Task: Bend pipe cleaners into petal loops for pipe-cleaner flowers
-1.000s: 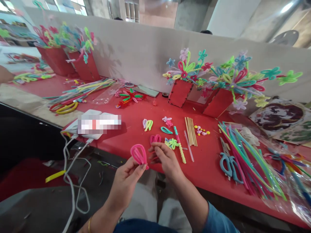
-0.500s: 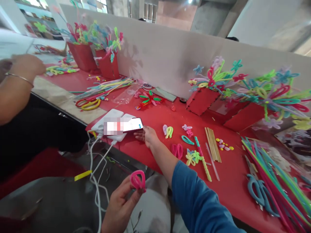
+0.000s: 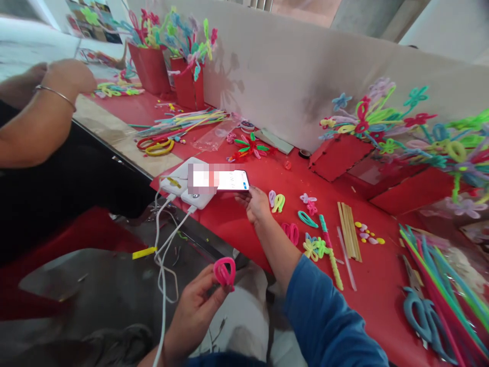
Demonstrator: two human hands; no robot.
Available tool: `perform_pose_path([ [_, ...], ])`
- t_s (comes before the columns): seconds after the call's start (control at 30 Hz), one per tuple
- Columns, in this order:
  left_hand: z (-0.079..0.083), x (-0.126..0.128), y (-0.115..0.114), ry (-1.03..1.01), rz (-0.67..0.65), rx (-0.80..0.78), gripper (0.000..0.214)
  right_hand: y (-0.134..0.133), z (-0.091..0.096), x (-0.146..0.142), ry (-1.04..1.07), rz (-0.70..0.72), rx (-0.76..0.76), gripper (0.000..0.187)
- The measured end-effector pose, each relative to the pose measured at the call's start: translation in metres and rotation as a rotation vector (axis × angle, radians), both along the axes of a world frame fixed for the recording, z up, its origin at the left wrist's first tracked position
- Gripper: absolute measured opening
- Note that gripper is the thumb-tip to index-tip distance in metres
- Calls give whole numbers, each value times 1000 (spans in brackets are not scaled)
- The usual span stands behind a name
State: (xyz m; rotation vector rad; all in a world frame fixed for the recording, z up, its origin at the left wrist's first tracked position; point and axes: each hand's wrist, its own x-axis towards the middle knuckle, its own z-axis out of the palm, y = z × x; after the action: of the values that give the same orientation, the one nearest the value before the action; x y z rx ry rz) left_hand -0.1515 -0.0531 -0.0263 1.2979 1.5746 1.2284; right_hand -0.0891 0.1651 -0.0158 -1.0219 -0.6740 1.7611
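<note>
Low in front, near my lap, my left hand pinches a pink pipe-cleaner loop piece between thumb and fingers. My right hand reaches over the table's front edge and grips the right end of a phone, thumb at its edge and fingers underneath. The phone's screen is lit and partly blurred out. Beneath and beside the phone lie white power banks with white cables plugged in. Right of my hand are pipe-cleaner loops, a pink loop pair and small flowers.
On the red table lie wooden sticks, a wrapped stick, blue scissors and pipe cleaners. Red boxes of pipe-cleaner flowers stand along the partition. Another person's arm is at left. White cables hang down.
The view has shifted, so the scene sits further right. My right hand's thumb and fingers are now closer around the phone's end. My left hand still holds the pink loop piece.
</note>
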Motion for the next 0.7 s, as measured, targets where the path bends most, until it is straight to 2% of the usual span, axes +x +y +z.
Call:
perform_pose_path([
  [0.27,-8,-10,-2,64,60,-13,23,9,48,65,31,-76,60,22],
  [0.4,-17,-16,-7,207,59,-11,29,13,70,111,-6,-94,129,22],
  [0.5,-31,-24,-9,392,39,10,34,20,78,153,-151,-101,243,24],
  [0.7,-74,-57,-8,577,101,19,43,25,84,244,-362,-116,380,26],
])
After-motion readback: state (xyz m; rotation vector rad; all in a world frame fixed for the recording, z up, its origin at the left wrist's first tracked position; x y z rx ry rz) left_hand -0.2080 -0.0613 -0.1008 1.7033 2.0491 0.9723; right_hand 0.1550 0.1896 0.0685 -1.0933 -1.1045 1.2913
